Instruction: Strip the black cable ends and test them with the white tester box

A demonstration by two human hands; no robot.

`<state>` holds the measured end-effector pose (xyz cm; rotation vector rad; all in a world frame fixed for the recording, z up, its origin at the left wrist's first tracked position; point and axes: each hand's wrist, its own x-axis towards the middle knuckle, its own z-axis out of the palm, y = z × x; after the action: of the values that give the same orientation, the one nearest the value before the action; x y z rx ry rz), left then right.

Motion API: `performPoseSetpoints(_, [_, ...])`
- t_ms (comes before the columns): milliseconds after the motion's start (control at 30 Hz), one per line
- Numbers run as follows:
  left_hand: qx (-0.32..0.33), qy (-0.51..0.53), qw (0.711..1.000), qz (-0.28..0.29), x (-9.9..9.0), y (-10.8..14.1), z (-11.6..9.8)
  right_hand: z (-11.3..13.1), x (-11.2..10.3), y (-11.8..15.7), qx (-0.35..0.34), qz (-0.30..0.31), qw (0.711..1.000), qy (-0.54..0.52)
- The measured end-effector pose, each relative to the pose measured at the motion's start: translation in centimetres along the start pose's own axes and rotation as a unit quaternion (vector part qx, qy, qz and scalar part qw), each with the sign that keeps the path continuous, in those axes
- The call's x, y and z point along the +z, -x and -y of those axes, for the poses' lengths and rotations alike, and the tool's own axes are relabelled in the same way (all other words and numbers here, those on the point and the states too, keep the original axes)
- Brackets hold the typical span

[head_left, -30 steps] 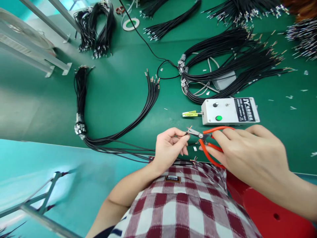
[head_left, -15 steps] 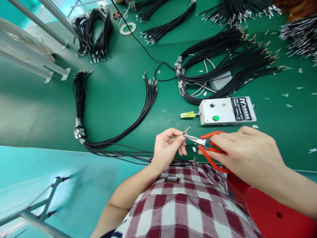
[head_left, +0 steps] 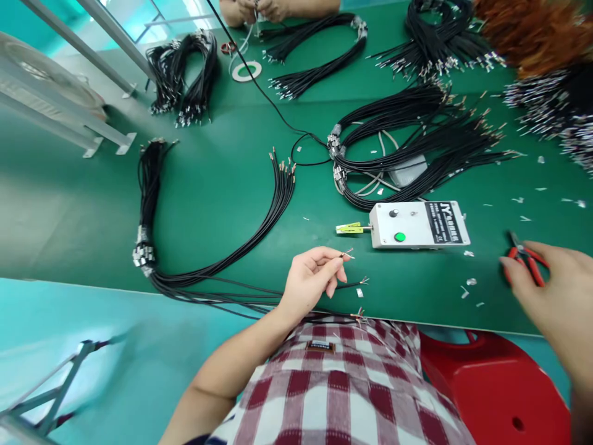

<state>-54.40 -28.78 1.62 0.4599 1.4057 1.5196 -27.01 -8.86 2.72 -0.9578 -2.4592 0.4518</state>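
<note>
My left hand [head_left: 312,275] is closed in a pinch on a thin black cable [head_left: 342,254]. Short thin wires fan out from the cable's end past the fingertips. Far to the right, over the table, my right hand [head_left: 546,272] has its thumb and fingers about the handles of red-handled cutting pliers [head_left: 528,258], whose dark jaws point up and away from me. Below my left hand, more black cables [head_left: 231,298] run along the table's near edge, some with split coloured ends. A white box [head_left: 407,225] with a green button and a yellow clip lies ahead of my hands.
Tied bundles of black cable lie at left [head_left: 222,250] and beyond the box [head_left: 393,154]. A tape roll [head_left: 246,71] and another person's hands [head_left: 259,9] show at the far side. Wire scraps [head_left: 471,282] dot the green table. A red stool [head_left: 495,383] stands at right.
My right hand has moved away to the right with the pliers, off the cable end. The orange strand at that end no longer shows; fine wires now spread there. The view has tilted slightly up.
</note>
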Motion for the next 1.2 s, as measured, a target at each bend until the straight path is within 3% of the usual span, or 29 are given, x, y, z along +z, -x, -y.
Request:
performPoseSetpoints(33, [0.001,-0.008,1.0,0.001,0.2,0.0,0.0,2.9,1.0,-0.3,0.049,-0.01,0.999,0.01])
performPoseSetpoints(67, [0.002,-0.016,1.0,0.0,0.3,0.1,-0.1,5.6,2.2,-0.7,0.05,0.002,0.998,-0.031])
performPoseSetpoints(133, [0.004,-0.029,1.0,-0.001,0.5,0.1,-0.1,10.1,5.2,-1.8,0.024,0.083,0.978,-0.19])
performPoseSetpoints(233, [0.007,-0.043,0.999,-0.006,0.3,0.2,0.0,13.5,9.1,-3.4,0.003,0.113,0.947,-0.302])
performPoseSetpoints(300, [0.013,-0.052,0.999,-0.002,-0.2,0.2,0.1,14.1,10.6,-3.9,-0.008,0.107,0.931,-0.348])
performPoseSetpoints(400, [0.026,-0.078,0.997,0.002,-0.7,0.2,0.7,13.9,11.2,-3.8,-0.001,0.101,0.916,-0.389])
performPoseSetpoints(533, [0.144,-0.174,0.974,-0.001,-0.5,-0.3,1.4,13.6,11.0,-3.4,0.062,0.085,0.919,-0.379])
performPoseSetpoints(600, [0.192,-0.194,0.962,0.026,-0.1,-0.8,1.5,13.5,10.9,-3.3,0.111,0.109,0.898,-0.412])
performPoseSetpoints(700, [0.186,-0.136,0.972,0.037,0.3,-1.7,1.3,13.3,10.9,-3.3,0.162,0.148,0.851,-0.478])
performPoseSetpoints(767, [0.158,-0.09,0.983,0.03,0.4,-2.0,1.3,13.3,11.0,-3.2,0.164,0.163,0.835,-0.5])
performPoseSetpoints(867, [0.113,-0.029,0.993,0.019,0.4,-2.0,1.6,13.3,11.0,-3.0,0.126,0.178,0.849,-0.481])
performPoseSetpoints(967, [0.074,-0.008,0.997,0.008,0.3,-1.6,2.1,13.4,11.2,-2.9,0.069,0.169,0.897,-0.403])
performPoseSetpoints(1133, [0.138,-0.159,0.977,-0.033,-0.2,-0.9,3.0,13.3,11.7,-2.7,-0.011,0.134,0.955,-0.266])
performPoseSetpoints(1200, [0.137,-0.167,0.976,-0.039,-0.5,-1.1,3.4,13.0,11.8,-2.5,-0.053,0.111,0.972,-0.2])
